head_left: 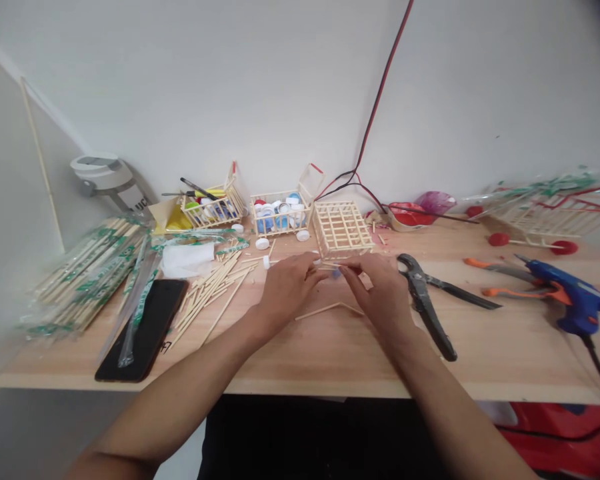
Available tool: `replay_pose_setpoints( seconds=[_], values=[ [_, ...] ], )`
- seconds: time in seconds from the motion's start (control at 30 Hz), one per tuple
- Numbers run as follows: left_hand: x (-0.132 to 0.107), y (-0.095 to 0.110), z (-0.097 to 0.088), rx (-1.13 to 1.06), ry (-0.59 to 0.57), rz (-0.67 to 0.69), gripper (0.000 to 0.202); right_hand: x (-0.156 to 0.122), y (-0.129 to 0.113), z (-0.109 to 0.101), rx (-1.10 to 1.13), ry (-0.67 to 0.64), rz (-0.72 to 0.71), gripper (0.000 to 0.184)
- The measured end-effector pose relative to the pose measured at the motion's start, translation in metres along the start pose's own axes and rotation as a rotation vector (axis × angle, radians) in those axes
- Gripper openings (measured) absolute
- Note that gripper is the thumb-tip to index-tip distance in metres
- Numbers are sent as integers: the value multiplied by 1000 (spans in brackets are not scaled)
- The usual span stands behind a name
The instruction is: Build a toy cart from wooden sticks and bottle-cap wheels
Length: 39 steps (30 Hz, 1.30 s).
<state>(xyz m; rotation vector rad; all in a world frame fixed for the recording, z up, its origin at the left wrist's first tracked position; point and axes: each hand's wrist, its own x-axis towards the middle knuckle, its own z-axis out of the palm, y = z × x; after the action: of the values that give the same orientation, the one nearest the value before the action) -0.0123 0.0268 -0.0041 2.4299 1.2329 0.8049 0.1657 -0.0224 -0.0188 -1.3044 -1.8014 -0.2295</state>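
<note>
Over the middle of the table, my left hand (291, 283) and my right hand (380, 287) face each other with their fingertips closed in a pinch. A short thin wooden stick (332, 266) spans the gap between them, one end in each hand. Something small and white shows at the left fingertips, too small to name surely. Just behind the hands stands a small basket frame (344, 227) made of glued sticks. On the table between my wrists lies a bent or broken stick (330, 309). A white bottle cap (267, 262) is beside my left hand.
Loose sticks (215, 287), a phone (143, 330) and bagged chopsticks (90, 273) lie left. Two filled stick carts (280, 217) (215, 208) stand behind. To the right are black pliers (425, 300), orange-handled pliers (515, 280), a blue glue gun (573, 293) and a red-wheeled cart (540, 217).
</note>
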Motion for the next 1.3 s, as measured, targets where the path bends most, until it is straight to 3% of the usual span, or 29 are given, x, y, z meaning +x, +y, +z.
replay_pose_setpoints(
  seconds=[0.2,0.33,0.43,0.63,1.3],
  values=[
    [0,4,-5,-122,5,-23,16,1,-1,-3,-1,54,9,10],
    [1,6,-6,-337,-10,-81,20,2,-2,-6,120,53,91,12],
    [1,8,-4,-587,-64,-141,21,3,-4,-5,207,-21,145,20],
    [1,13,1,-877,-203,-196,19,3,-5,-3,311,-72,194,12],
    [0,12,5,-979,-281,-215,17,3,-4,-4,379,-99,259,10]
  ],
)
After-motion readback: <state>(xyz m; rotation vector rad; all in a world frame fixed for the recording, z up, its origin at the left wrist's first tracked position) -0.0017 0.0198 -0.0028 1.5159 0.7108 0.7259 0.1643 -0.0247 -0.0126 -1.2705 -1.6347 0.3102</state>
